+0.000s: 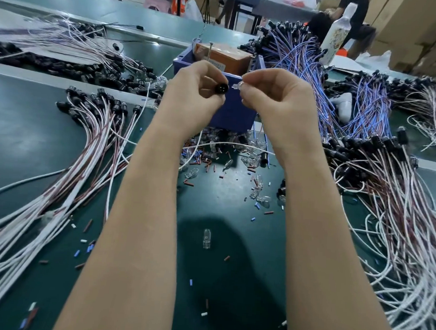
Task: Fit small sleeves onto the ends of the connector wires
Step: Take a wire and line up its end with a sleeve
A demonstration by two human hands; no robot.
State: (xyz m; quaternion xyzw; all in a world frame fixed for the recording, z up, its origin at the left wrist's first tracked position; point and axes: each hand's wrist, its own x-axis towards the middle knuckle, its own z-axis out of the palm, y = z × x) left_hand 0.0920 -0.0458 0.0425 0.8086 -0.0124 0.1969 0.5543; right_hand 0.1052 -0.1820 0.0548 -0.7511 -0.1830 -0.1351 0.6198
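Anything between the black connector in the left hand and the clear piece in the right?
Nothing. In the head view, a short bare gap separates the black connector and the clear piece; only the blue bin shows behind it.

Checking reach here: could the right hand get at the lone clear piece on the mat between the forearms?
Probably yes: the clear piece lies alone on the mat with nothing over it, though the right hand is pinching another clear part.
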